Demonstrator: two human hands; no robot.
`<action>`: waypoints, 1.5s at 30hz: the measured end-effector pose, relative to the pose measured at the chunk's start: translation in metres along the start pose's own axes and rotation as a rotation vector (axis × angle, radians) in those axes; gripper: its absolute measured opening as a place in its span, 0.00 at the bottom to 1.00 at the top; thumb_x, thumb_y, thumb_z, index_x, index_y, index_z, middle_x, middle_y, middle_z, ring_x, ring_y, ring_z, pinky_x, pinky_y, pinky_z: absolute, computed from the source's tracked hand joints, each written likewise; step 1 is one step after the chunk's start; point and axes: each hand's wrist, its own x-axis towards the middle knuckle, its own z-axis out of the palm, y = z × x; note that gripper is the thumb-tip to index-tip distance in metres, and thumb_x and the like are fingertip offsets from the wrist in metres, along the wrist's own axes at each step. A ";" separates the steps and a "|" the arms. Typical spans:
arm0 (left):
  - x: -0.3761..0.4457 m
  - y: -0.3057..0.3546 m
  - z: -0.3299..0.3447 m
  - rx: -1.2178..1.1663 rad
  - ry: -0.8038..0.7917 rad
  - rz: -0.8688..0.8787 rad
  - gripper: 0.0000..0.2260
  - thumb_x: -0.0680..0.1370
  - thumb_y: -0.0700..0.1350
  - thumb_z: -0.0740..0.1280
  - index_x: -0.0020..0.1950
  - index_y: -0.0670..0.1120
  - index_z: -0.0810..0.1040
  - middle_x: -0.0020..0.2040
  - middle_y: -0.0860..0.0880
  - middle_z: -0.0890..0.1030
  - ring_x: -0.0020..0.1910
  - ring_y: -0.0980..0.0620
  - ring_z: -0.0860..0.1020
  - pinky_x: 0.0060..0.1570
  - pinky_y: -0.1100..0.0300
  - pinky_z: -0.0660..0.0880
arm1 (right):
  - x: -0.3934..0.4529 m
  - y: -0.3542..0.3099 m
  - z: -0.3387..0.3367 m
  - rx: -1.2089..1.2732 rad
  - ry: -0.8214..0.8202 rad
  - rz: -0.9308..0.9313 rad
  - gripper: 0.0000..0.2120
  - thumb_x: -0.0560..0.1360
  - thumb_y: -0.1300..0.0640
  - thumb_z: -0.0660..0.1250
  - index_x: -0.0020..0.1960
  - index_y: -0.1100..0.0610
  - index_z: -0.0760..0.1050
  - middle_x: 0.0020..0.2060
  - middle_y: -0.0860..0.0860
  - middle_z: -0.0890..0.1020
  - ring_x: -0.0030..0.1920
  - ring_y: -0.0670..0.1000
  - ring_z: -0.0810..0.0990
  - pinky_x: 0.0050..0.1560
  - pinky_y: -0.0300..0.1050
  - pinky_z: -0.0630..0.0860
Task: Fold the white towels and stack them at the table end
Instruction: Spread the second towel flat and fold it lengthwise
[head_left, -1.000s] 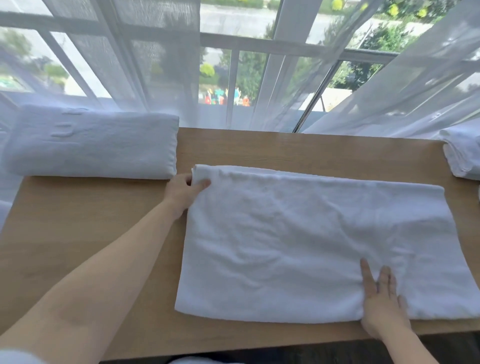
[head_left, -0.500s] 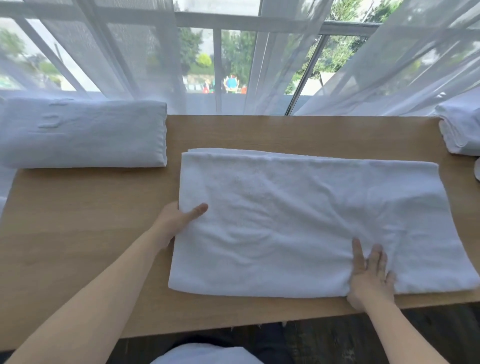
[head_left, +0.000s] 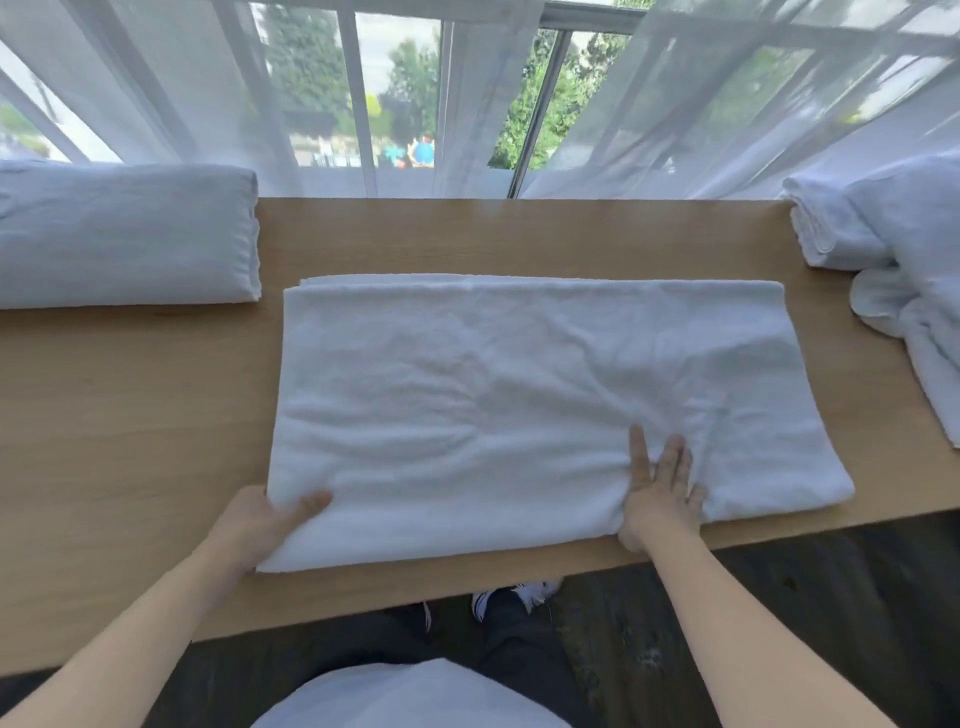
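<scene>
A white towel (head_left: 519, 405), folded once into a wide rectangle, lies flat in the middle of the wooden table (head_left: 130, 405). My left hand (head_left: 265, 522) grips its near left corner, thumb on top and fingers underneath. My right hand (head_left: 662, 493) rests flat on the towel's near edge, fingers spread and pressing the cloth down. A folded white towel (head_left: 124, 236) sits at the table's left end. A loose heap of white towels (head_left: 893, 249) lies at the right end.
Sheer white curtains (head_left: 649, 104) hang along the table's far edge in front of a window. Below the table's near edge I see dark floor (head_left: 779, 613) and my own legs and shoes (head_left: 514, 597).
My left hand slid from the towel's far left corner down its left edge to the near left corner and took hold of it. My right hand stayed pressed flat on the near edge.
</scene>
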 end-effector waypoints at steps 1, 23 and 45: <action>0.000 0.001 0.001 0.006 0.064 0.017 0.23 0.60 0.65 0.76 0.45 0.50 0.82 0.38 0.52 0.86 0.40 0.48 0.84 0.33 0.56 0.78 | -0.001 0.001 -0.001 0.005 -0.007 -0.006 0.67 0.70 0.64 0.72 0.62 0.44 0.08 0.69 0.59 0.18 0.76 0.59 0.26 0.77 0.61 0.41; -0.033 -0.010 0.077 0.376 0.555 0.305 0.38 0.73 0.56 0.76 0.77 0.48 0.61 0.74 0.46 0.68 0.73 0.41 0.66 0.72 0.41 0.64 | 0.002 0.020 0.013 0.063 0.115 -0.144 0.63 0.70 0.69 0.69 0.70 0.45 0.15 0.72 0.62 0.22 0.76 0.61 0.27 0.77 0.64 0.41; -0.044 0.159 0.431 1.257 -0.090 0.840 0.32 0.84 0.63 0.45 0.78 0.54 0.28 0.78 0.52 0.27 0.75 0.43 0.25 0.76 0.44 0.31 | 0.097 0.226 -0.023 0.536 0.327 -0.095 0.34 0.81 0.40 0.59 0.80 0.54 0.53 0.79 0.53 0.56 0.78 0.56 0.55 0.75 0.60 0.56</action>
